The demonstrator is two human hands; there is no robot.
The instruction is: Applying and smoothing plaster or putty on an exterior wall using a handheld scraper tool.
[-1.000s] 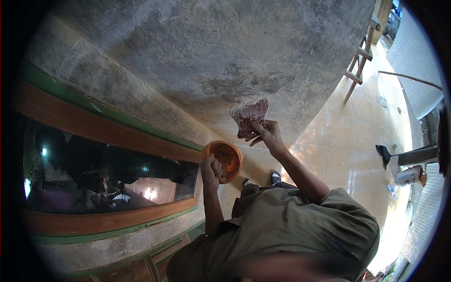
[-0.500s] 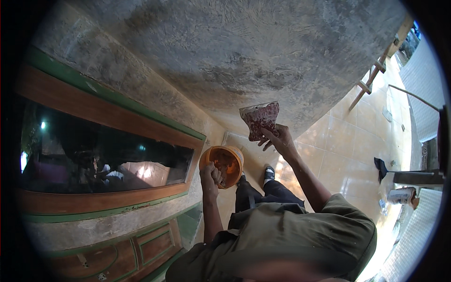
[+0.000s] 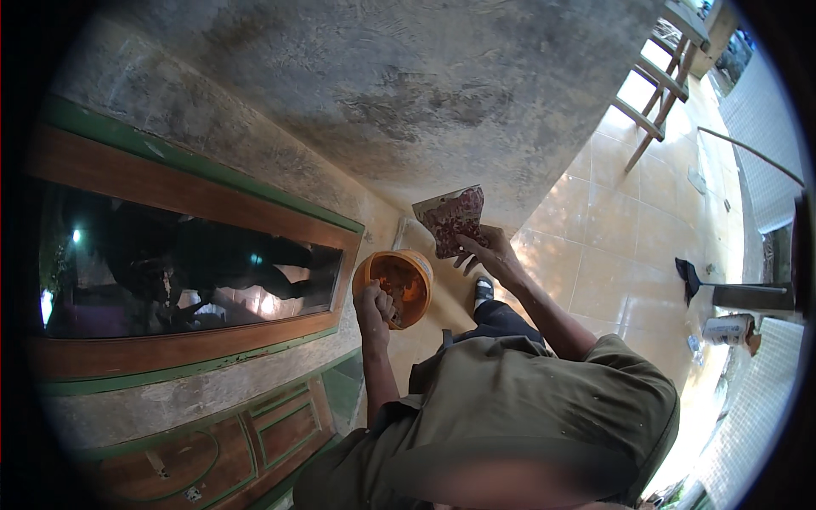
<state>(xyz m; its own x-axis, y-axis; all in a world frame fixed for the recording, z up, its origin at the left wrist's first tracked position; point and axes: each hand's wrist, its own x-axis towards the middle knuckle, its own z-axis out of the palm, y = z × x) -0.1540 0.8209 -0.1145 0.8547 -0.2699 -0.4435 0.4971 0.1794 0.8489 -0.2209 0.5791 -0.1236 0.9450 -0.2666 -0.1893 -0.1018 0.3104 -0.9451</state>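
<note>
My left hand [image 3: 372,308] is closed around the rim of an orange bucket [image 3: 415,294], which tilts so that its inside faces up at me. Brownish residue coats part of the bucket's inner wall. To the right and slightly higher, my right hand [image 3: 497,257] grips the narrow end of a wide, flared scraper [image 3: 450,218]. Dark reddish-brown smears mottle the scraper's face, and its straight, broad edge points at the wall. A rough grey plastered wall [image 3: 442,110] fills the area beyond both hands; whether the scraper touches it, I cannot tell.
On the left, a wood-framed window [image 3: 187,272] with green trim adjoins the plastered wall. A wooden ladder [image 3: 663,93] stands at the far right on the tan tiled floor [image 3: 561,225]. A broom-like tool [image 3: 687,280] and a white container [image 3: 728,329] are at right.
The scraper and my right hand have shifted left, closer to the bucket. The bucket has moved slightly left and away from me. More of the ladder now shows.
</note>
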